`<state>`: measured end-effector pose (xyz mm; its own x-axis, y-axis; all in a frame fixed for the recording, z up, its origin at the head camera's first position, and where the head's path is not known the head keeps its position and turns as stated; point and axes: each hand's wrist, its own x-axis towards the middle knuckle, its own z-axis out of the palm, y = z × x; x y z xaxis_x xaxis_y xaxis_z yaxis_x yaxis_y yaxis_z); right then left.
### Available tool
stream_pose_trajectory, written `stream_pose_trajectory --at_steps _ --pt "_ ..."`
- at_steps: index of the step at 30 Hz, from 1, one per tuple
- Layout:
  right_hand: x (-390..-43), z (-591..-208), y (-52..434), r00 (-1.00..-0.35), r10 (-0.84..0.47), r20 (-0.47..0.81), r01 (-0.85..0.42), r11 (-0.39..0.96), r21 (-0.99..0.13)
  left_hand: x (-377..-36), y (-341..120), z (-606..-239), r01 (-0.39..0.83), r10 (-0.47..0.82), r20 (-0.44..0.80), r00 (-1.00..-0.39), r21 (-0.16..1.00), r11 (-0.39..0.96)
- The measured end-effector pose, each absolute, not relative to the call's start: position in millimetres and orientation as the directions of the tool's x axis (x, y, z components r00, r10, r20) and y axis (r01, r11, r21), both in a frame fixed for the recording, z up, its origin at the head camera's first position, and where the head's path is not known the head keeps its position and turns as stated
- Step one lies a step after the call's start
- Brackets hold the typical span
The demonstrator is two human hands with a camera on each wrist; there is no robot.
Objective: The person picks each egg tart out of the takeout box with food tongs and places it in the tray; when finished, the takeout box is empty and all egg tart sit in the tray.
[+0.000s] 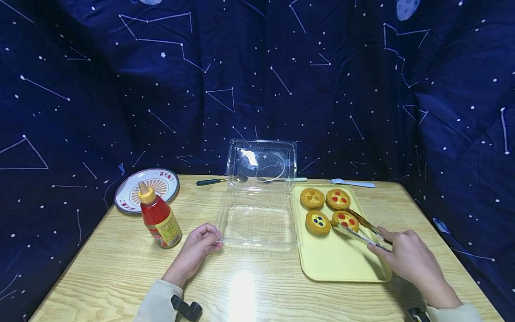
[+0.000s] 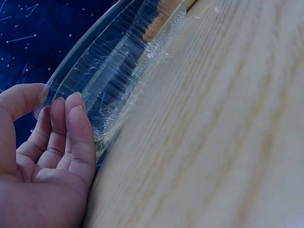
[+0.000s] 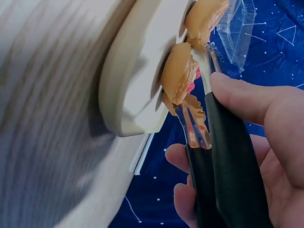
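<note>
My left hand (image 1: 198, 248) pinches the near left corner of a clear plastic clamshell box (image 1: 259, 243), thumb and fingers on its rim in the left wrist view. The box lies with its lid (image 1: 261, 163) raised at the back. In my right hand (image 1: 416, 261) is a pair of food tongs (image 3: 237, 161) with black handles. Their tips stand around a tart with red pieces (image 1: 347, 220) on the yellow tray (image 1: 338, 264); firm contact is hard to tell. Beside it sit a tart with blue dots (image 1: 318, 222), another red-dotted tart (image 1: 338, 199) and a plain yellow one (image 1: 312, 197).
A red squeeze bottle (image 1: 161, 221) with a yellow cap stands at the left, in front of a patterned plate (image 1: 132, 192). Along the back edge lie a dark-handled spoon (image 1: 211, 182), a pale-handled utensil (image 1: 295, 180) partly behind the lid, and a light blue fork (image 1: 353, 183).
</note>
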<state>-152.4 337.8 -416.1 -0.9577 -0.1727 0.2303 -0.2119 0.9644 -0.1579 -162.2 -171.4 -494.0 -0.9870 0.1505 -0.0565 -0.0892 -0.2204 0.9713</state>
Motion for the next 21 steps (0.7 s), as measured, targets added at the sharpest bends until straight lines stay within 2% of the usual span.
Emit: stream_pose_trajectory --at_steps 15,21 --pt "-143.6 -411.1 337.7 -0.957 -0.12 0.264 -0.181 0.959 -0.218 -162.4 -171.0 -494.7 -0.092 0.143 -0.061 -0.988 0.971 -0.222" --pt "-141.7 -405.8 336.4 -0.971 -0.084 0.226 -0.145 0.951 -0.273 -162.2 -171.6 -494.4 -0.09 0.149 -0.057 -0.987 0.97 -0.227"
